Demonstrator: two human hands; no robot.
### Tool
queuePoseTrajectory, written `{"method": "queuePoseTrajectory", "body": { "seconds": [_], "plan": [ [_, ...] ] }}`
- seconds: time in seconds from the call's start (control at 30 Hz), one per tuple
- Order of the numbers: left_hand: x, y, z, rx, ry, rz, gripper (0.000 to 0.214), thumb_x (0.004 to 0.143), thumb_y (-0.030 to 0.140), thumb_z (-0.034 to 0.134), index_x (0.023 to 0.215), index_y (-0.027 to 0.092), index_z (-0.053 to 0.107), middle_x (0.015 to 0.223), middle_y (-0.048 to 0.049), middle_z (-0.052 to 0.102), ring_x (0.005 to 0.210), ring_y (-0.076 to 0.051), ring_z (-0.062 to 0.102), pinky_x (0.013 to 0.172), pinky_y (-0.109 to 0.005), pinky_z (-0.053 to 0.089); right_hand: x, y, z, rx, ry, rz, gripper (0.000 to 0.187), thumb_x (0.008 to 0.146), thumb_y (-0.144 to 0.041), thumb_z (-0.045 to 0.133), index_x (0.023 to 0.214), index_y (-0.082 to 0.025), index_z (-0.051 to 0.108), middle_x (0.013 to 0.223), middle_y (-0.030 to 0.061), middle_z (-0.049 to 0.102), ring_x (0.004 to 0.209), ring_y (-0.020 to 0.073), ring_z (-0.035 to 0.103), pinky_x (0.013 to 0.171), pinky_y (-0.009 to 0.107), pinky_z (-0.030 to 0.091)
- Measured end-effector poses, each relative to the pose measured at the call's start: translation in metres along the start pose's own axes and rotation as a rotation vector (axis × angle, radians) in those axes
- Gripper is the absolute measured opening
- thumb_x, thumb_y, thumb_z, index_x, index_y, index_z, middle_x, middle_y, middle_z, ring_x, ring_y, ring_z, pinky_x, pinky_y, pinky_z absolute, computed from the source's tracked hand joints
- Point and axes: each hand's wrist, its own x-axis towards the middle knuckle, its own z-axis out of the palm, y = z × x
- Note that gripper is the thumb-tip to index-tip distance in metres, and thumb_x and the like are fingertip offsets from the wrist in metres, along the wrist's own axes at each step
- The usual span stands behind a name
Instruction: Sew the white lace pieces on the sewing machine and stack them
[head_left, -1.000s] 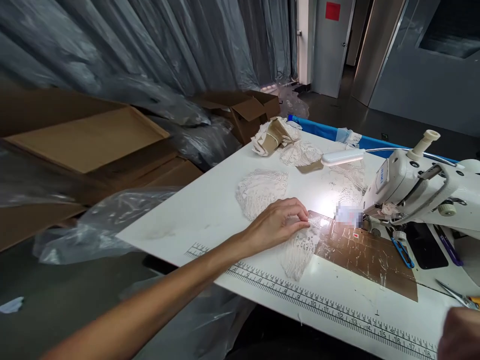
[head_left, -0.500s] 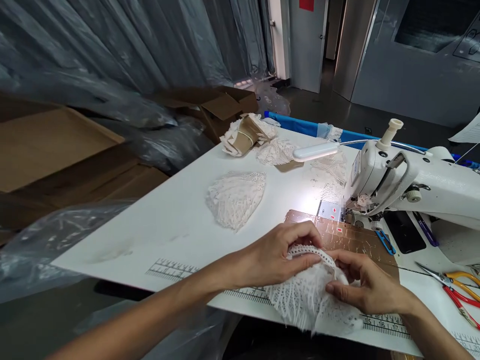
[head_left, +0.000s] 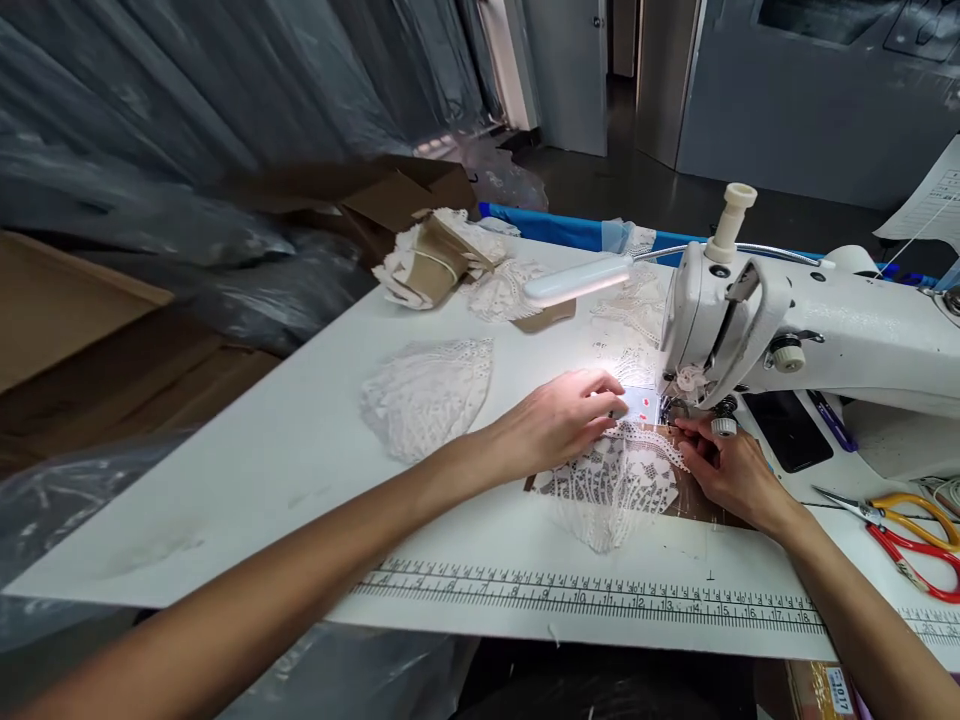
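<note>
A white lace piece (head_left: 611, 485) with a scalloped trim along its upper edge lies spread over the brown plate in front of the sewing machine (head_left: 750, 320). My left hand (head_left: 566, 420) is at its upper left corner, fingers bent and closed on the lace edge beside the metal needle plate (head_left: 641, 403). My right hand (head_left: 731, 470) pinches the right end of the trim, close to the presser foot. The foot and needle are partly hidden behind the machine head and my fingers. Another white lace piece (head_left: 431, 400) lies flat to the left.
A banded lace bundle (head_left: 435, 262) and more lace (head_left: 506, 290) lie at the back, near a white lamp (head_left: 577, 280). At right are a black phone (head_left: 787, 430), yellow-handled scissors (head_left: 911, 510) and a red-handled tool (head_left: 911, 560). A printed ruler (head_left: 585, 597) follows the front edge.
Both hands have moved forward from the table's front edge to the presser foot, carrying the lace piece. The lace, bunched between the hands before, now lies flatter on the brown plate.
</note>
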Motion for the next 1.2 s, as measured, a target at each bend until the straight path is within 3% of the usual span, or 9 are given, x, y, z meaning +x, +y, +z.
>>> {"method": "queuePoseTrajectory", "body": {
  "seconds": [0.17,0.27,0.4,0.57,0.73,0.9,1.07,1.2],
  "plan": [
    [0.028,0.005,0.012,-0.229,-0.173,0.120,0.025,0.096,0.024,0.048,0.103,0.020,0.072,0.101,-0.0061,0.068,0.092,-0.017,0.064,0.079,-0.030,0.054,-0.001,0.001,-0.003,0.006,0.009,-0.073,0.024,0.092,-0.024,0.052,0.105,-0.021,0.072,0.103,0.0078,0.067,0.085,0.0210,0.066,0.069,0.033,0.052],
    [0.037,0.005,0.021,-0.259,-0.224,0.157,0.020,0.093,0.027,0.056,0.099,0.022,0.075,0.100,-0.0060,0.068,0.091,-0.018,0.063,0.080,-0.031,0.053,-0.002,0.001,-0.003,-0.002,0.014,-0.089,0.021,0.091,-0.020,0.053,0.099,-0.021,0.073,0.105,0.0077,0.067,0.087,0.0218,0.066,0.072,0.034,0.053],
    [0.038,0.000,0.031,-0.286,-0.205,0.169,0.021,0.095,0.031,0.057,0.093,0.022,0.075,0.095,-0.0054,0.067,0.085,-0.017,0.062,0.076,-0.029,0.052,-0.002,0.000,-0.004,0.012,0.045,-0.101,0.023,0.090,-0.017,0.053,0.099,-0.021,0.073,0.105,0.0079,0.067,0.087,0.0218,0.066,0.075,0.035,0.053],
    [0.032,0.005,0.031,-0.155,-0.113,0.234,0.027,0.101,0.027,0.042,0.090,0.017,0.065,0.095,-0.0071,0.066,0.084,-0.017,0.059,0.073,-0.030,0.047,-0.003,-0.003,-0.007,0.092,0.051,-0.120,0.022,0.092,-0.022,0.052,0.095,-0.018,0.073,0.100,0.0087,0.065,0.083,0.0207,0.064,0.073,0.034,0.052],
    [0.028,0.017,0.024,0.105,-0.204,0.210,0.030,0.102,0.023,0.034,0.086,0.016,0.059,0.075,-0.0037,0.063,0.065,-0.016,0.053,0.066,-0.032,0.042,-0.005,-0.010,-0.001,0.143,-0.060,-0.198,0.020,0.093,-0.033,0.059,0.105,-0.020,0.069,0.099,0.0087,0.065,0.090,0.0227,0.062,0.077,0.035,0.050],
    [0.020,0.018,0.010,-0.181,-0.151,0.077,0.026,0.099,0.037,0.049,0.095,0.016,0.063,0.075,-0.0024,0.065,0.064,-0.013,0.055,0.059,-0.026,0.041,-0.009,-0.017,0.002,0.267,-0.081,-0.224,0.017,0.097,-0.027,0.052,0.090,-0.021,0.066,0.091,0.0065,0.065,0.092,0.0206,0.061,0.080,0.033,0.048],
    [0.015,0.016,-0.005,-0.577,-0.191,-0.047,0.030,0.095,0.041,0.055,0.083,0.015,0.064,0.078,-0.0028,0.065,0.068,-0.012,0.058,0.059,-0.023,0.046,-0.010,-0.023,0.000,0.530,-0.187,-0.050,0.019,0.092,-0.030,0.056,0.078,-0.019,0.061,0.068,-0.0004,0.058,0.060,0.0130,0.056,0.057,0.027,0.043],
    [0.026,0.015,-0.017,-0.588,-0.320,-0.116,0.034,0.100,0.039,0.043,0.086,0.014,0.062,0.066,0.0005,0.058,0.053,-0.009,0.047,0.047,-0.020,0.037,-0.002,-0.035,0.006,0.864,-0.398,0.268,0.017,0.093,-0.023,0.054,0.077,-0.018,0.054,0.059,-0.0034,0.055,0.052,0.0102,0.058,0.048,0.021,0.043]
  ]
}}
